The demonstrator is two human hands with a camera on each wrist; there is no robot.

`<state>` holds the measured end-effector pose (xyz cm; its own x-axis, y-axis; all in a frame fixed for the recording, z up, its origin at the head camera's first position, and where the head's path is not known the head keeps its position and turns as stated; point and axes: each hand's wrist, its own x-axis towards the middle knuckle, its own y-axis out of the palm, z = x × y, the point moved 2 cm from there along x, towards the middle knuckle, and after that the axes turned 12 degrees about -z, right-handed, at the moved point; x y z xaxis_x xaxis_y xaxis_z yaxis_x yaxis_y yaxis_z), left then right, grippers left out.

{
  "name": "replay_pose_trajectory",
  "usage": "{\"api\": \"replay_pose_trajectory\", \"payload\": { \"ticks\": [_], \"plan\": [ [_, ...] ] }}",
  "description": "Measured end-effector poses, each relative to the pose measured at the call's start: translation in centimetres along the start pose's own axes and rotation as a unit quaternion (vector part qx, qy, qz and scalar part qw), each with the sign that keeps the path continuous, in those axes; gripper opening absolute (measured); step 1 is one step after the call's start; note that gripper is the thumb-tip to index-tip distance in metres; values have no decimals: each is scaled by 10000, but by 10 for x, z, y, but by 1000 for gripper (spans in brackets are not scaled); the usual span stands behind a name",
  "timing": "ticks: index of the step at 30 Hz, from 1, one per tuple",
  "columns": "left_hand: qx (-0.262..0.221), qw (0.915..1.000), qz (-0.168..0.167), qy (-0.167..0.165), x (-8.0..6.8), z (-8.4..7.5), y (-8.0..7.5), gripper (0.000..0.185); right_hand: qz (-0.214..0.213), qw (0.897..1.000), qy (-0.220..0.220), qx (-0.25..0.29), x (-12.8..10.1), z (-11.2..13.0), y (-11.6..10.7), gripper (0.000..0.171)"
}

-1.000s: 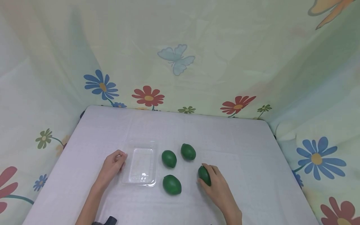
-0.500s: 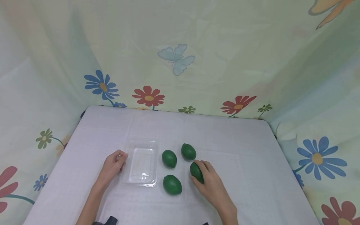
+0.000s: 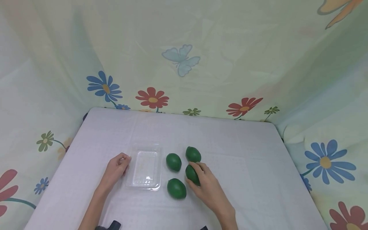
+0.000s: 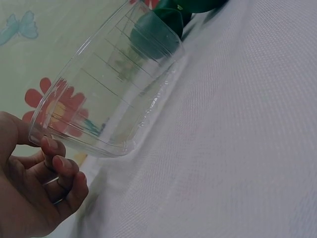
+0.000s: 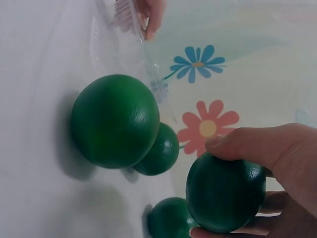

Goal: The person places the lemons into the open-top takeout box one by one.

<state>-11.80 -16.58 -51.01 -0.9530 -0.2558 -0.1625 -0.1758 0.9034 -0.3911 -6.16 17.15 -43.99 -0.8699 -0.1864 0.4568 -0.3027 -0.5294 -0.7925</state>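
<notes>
My right hand [image 3: 209, 188] grips a dark green lime [image 3: 192, 175], fingers on its far side and thumb on its near side; in the right wrist view the held lime [image 5: 225, 193] hangs in the fingers. Three more limes lie on the table: one near [image 3: 176, 188], one farther left [image 3: 173, 162] and one at the back [image 3: 193, 154]. Left of them sits a clear plastic container [image 3: 146, 169], with nothing in it. At its left edge my left hand [image 3: 115, 169] pinches the rim [image 4: 37, 130] between thumb and finger, the other fingers curled beneath.
A white cloth [image 3: 244, 153] covers the table, and a flowered curtain [image 3: 215, 64] rises behind it and along both sides. A dark wrist-camera part [image 3: 114, 225] shows beside the left forearm.
My right hand has carried its lime leftward and slightly away from me, towards the other limes. The left hand and the container have stayed in place.
</notes>
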Motion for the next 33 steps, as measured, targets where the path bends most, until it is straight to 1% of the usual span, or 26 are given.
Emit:
{"api": "replay_pose_trajectory", "payload": {
  "ticks": [8,14,17,24,30,33],
  "plan": [
    [-25,10000,-9,2,-1,-1,0,29,53,9999,-102,126,8,13,2,60],
    [20,10000,-6,-10,-1,-2,0,29,38,9990,-393,232,12,21,7,59],
    [52,10000,-9,-14,-1,-2,0,29,137,9984,-449,302,15,26,10,59],
    [8,10000,-13,-29,0,-1,2,28,553,9965,-455,442,24,40,18,58],
    [43,10000,-20,-60,1,-1,2,28,576,9932,-822,582,32,52,25,58],
    [68,10000,-40,-52,1,-1,2,27,637,9919,-920,605,34,56,29,59]
  ]
}}
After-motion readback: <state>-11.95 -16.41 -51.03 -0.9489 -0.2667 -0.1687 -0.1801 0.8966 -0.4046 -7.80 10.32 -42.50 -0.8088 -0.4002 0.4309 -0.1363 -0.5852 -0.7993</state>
